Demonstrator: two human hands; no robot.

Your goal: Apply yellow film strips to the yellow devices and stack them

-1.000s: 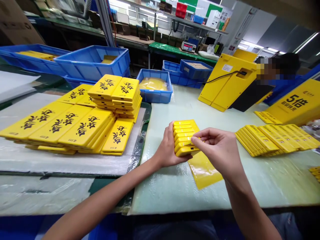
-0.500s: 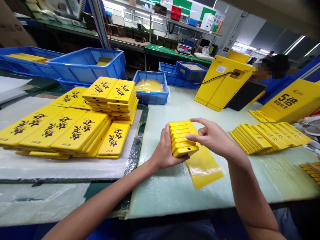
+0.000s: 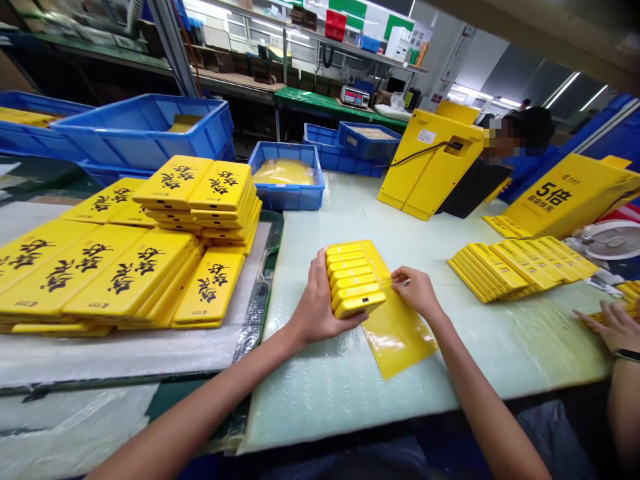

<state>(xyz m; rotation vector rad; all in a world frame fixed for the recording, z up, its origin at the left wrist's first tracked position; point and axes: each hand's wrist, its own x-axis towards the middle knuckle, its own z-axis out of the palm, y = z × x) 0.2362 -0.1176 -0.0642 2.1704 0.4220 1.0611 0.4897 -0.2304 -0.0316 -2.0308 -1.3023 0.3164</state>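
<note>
My left hand [image 3: 320, 297] is wrapped round a stack of several yellow power banks [image 3: 349, 267], tilted so their short ends face up. A small dark port shows in the end of the nearest one. Just right of the stack, my right hand [image 3: 414, 288] is closed in a pinch at the right edge of a glossy yellow sheet [image 3: 400, 337]. What its fingertips hold is too small to make out. The sheet lies on the table partly under the stack, and faint rows of lines cross its upper part.
Power banks with black lettering [image 3: 125, 267] are piled on the left. Blue bins [image 3: 145, 137] stand behind them. Right are a leaning row of power banks [image 3: 515, 267], yellow box-shaped stands [image 3: 425, 167], a fan [image 3: 613, 240] and another person's hand [image 3: 617, 327].
My right hand has left the power banks' ends and moved down to the sheet's right edge. My left hand still holds the stack. The view has shifted, and another person's hand shows more at right.
</note>
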